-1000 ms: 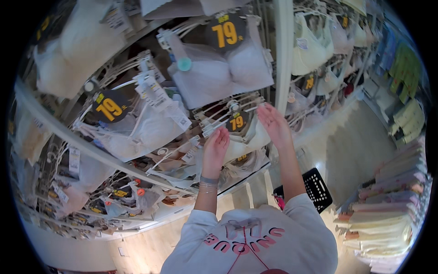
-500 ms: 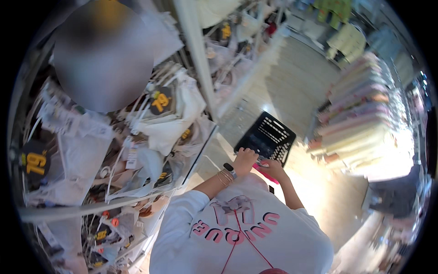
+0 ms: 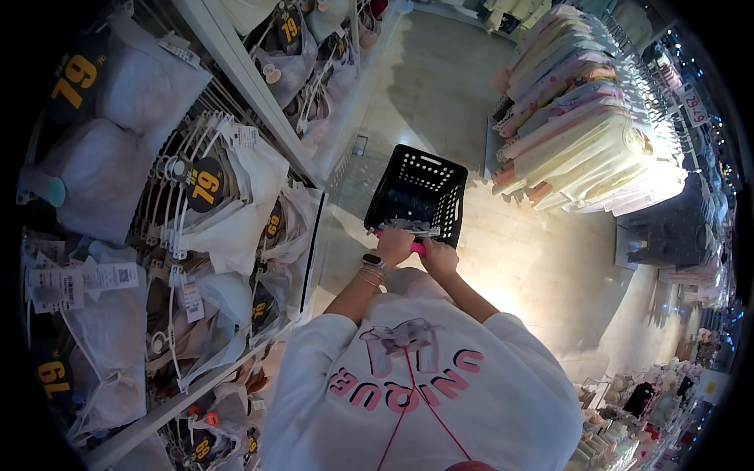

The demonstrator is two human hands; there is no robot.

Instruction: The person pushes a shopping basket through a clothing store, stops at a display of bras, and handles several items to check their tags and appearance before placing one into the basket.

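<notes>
My left hand (image 3: 393, 248), a dark watch and thin bracelets on its wrist, is closed on a pink handle (image 3: 417, 247). Close beside it my right hand (image 3: 439, 258) grips the same bar. Just beyond the hands is a black shopping basket (image 3: 453, 196) with slotted and perforated walls. A crumpled greyish item (image 3: 410, 225) lies between the fingers and the basket's near rim; its kind I cannot make out. Most of the basket's inside is dark.
On the left stands a rack of pale bras (image 3: 228, 224) on hangers, with round black price tags (image 3: 206, 185) and a white metal frame (image 3: 251, 86). Light-coloured garments (image 3: 589, 149) hang on a rail at the right. Pale floor (image 3: 542, 259) runs between them.
My view has shifted, so the basket and hands appear further left and higher. The left rack shows sharper. Both hands stay at the pink handle.
</notes>
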